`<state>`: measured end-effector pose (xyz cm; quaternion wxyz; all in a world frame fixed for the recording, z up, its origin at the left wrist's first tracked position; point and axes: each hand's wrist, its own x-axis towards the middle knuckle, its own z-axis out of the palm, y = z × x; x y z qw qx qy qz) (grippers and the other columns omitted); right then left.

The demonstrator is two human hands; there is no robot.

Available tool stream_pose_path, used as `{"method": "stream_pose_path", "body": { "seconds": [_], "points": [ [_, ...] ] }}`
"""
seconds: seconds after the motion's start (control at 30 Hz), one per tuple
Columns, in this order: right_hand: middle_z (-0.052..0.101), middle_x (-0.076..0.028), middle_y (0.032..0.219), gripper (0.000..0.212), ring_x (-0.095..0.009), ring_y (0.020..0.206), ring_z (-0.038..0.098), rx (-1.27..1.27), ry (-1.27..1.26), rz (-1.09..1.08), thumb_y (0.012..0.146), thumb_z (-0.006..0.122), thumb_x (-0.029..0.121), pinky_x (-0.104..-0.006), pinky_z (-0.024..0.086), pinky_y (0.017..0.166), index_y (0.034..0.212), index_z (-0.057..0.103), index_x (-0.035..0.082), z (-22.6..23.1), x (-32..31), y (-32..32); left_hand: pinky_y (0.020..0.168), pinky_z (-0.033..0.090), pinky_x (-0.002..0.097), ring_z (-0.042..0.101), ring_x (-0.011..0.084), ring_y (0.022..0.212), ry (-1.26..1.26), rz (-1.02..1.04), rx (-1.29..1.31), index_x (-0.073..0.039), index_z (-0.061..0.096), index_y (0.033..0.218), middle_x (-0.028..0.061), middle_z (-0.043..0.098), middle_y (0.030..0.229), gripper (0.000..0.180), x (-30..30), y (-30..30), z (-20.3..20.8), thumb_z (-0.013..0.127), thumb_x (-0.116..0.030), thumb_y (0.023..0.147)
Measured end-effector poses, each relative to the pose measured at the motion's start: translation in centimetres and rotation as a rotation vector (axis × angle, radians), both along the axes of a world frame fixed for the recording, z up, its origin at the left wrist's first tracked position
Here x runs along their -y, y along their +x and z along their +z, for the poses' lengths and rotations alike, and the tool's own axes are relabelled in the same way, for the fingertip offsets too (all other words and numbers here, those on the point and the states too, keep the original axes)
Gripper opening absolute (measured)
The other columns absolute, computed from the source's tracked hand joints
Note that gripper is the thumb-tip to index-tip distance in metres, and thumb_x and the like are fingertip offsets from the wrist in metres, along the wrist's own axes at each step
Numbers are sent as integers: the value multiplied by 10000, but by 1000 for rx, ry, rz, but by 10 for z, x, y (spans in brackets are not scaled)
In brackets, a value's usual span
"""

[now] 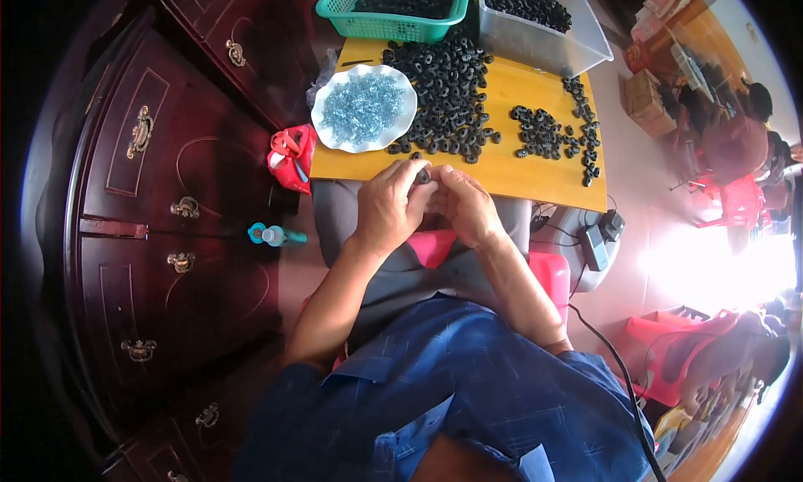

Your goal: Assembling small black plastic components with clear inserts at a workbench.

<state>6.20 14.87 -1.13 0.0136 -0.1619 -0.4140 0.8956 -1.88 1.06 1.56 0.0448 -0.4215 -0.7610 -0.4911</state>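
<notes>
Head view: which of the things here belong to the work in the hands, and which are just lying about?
In use: small black ring pinched between left hand and right hand; black ring pile; white plate of pale blue pieces; green basket; clear bin.

Lying about: red bag; teal bottle; dark wooden cabinet.

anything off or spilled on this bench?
Nothing spilled or damaged. Black rings lie loose in heaps on the yellow tabletop, a thin trail straggling toward its right edge, none over it. The white plate overhangs the left edge slightly. Left hand and right hand pinch one small black piece.
</notes>
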Motion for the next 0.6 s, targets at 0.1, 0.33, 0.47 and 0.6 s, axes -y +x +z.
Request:
{"method": "stream_pose_path", "body": {
  "seconds": [0.1,0.33,0.47,0.6],
  "points": [
    [679,-47,1012,373,-141,901,644,-9,30,15,1043,440,348,-300,501,840,1184,605,44,-2,0,0,647,514,418,656,343,768,-4,28,8,-36,607,1048,131,659,859,214,0,1,1,674,-97,854],
    [688,-135,1062,394,-227,974,685,-46,83,77,1047,430,325,-359,531,920,1184,589,-9,12,-1,-3,632,525,382,669,320,764,32,3,8,-36,611,1102,132,668,911,258,-1,1,7,679,-131,872],
    [652,-59,1025,362,-156,920,643,-58,101,93,1041,473,327,-304,523,857,1179,595,16,13,-2,-2,670,519,408,663,348,792,23,10,-32,-32,618,1079,142,665,891,211,0,0,7,656,-123,892],
    [641,-30,978,331,-114,887,621,-49,176,143,1044,481,327,-277,515,824,1132,607,33,11,-3,-7,696,516,412,656,359,813,28,11,-11,-29,614,1072,156,659,907,199,1,-2,4,635,-140,908]
  ]
}}
